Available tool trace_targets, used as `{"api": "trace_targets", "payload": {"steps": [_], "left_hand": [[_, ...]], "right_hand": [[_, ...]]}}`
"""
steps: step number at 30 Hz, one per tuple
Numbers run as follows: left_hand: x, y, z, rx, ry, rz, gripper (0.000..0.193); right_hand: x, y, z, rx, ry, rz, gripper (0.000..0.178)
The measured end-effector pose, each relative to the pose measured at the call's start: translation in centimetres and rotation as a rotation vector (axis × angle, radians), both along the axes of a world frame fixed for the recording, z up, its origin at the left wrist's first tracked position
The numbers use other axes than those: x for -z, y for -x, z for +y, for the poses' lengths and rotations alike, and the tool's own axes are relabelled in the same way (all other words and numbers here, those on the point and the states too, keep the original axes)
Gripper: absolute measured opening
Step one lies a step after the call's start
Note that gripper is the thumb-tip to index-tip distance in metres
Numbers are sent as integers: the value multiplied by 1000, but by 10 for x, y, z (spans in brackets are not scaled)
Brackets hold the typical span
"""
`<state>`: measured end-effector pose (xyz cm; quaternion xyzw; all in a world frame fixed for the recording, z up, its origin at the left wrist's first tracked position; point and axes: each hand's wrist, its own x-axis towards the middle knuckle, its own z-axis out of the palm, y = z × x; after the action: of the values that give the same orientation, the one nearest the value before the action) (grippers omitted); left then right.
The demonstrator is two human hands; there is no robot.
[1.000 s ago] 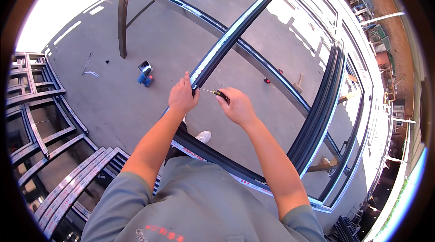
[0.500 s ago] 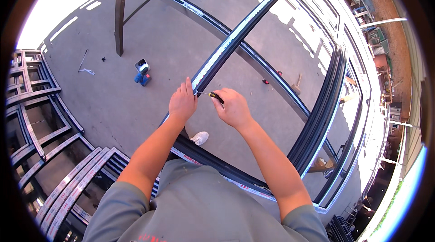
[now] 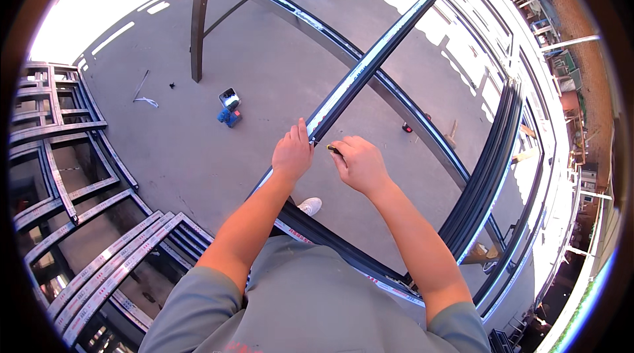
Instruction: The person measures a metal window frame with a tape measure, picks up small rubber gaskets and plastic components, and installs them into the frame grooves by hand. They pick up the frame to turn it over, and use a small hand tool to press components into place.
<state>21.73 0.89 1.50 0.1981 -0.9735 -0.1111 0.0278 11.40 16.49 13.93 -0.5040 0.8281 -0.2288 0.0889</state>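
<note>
Forearms (image 3: 257, 224) reach forward, left grip (image 3: 292, 153) pointing ahead, right grip (image 3: 362, 164) curled.

Wears a grey shirt (image 3: 350, 293) with creased short sleeves (image 3: 195, 307) and a patch of red print (image 3: 243, 348) on the front, left of centre, cut off by the view's lower edge. Leaves forearms (image 3: 259, 224), left hand (image 3: 292, 155) and right hand (image 3: 363, 163) bare. Wears a white, round-toed shoe (image 3: 310, 206).

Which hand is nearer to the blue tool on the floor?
Left. In the picture, the left hand on the long bar is below and right of the blue tool; the right hand, holding the screwdriver, is farther right.
</note>
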Motion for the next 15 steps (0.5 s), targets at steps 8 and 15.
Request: {"api": "trace_targets", "payload": {"steps": [8,15], "left_hand": [[-5,-3,-4,3,-26,-6,79],[-3,-3,-2,-8,-30,22,80]], "right_hand": [[-14,13,-10,-273,-70,313,17],[-14,13,-13,-183,-60,191,14]]}}
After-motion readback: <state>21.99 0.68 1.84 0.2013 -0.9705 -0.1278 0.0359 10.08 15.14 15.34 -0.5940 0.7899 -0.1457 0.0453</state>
